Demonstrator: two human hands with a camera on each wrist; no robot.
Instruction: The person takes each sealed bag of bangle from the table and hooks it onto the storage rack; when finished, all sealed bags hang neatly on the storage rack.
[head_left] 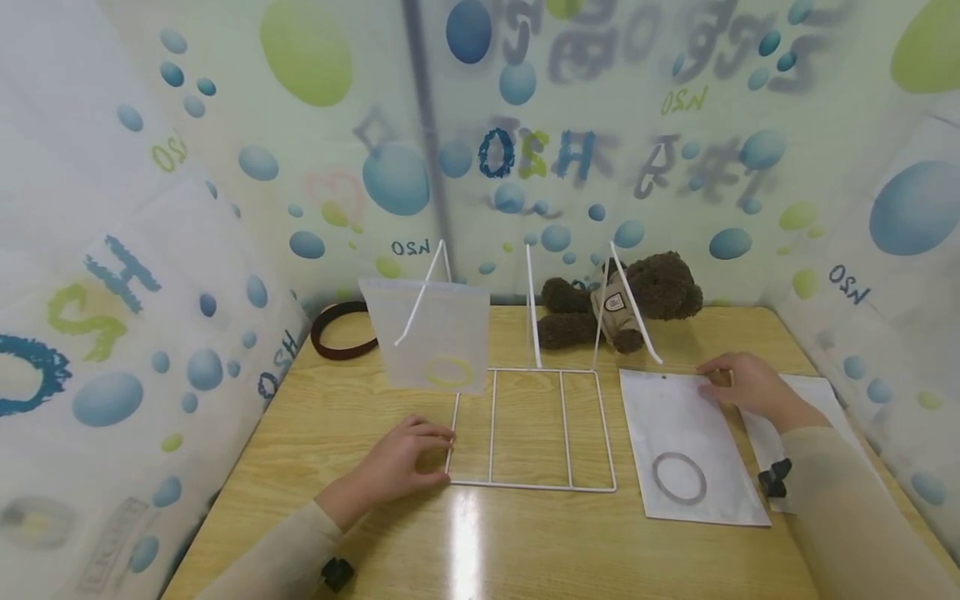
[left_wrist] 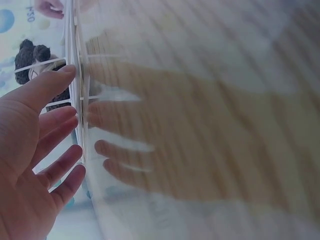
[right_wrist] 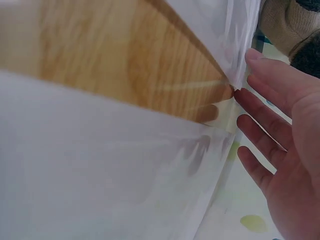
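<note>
Sleeves (head_left: 862, 508) reach over the table (head_left: 390, 550), toward a white wire rack (head_left: 566, 428) and a flat bag (head_left: 667, 425).
Left hand (head_left: 397, 458) touches the rack's left side mid-table, fingers loose; right hand (head_left: 757, 390), ungripping, spreads at the bag's far corner, near the table's right edge. It looks like steadying one and getting hold of the other; lifting that corner would call for a pinch. Another pouch (head_left: 423, 329) hangs from the rack.

left hand (left_wrist: 20, 150) at white rack (left_wrist: 71, 45) on glossy table (left_wrist: 240, 135)
</note>
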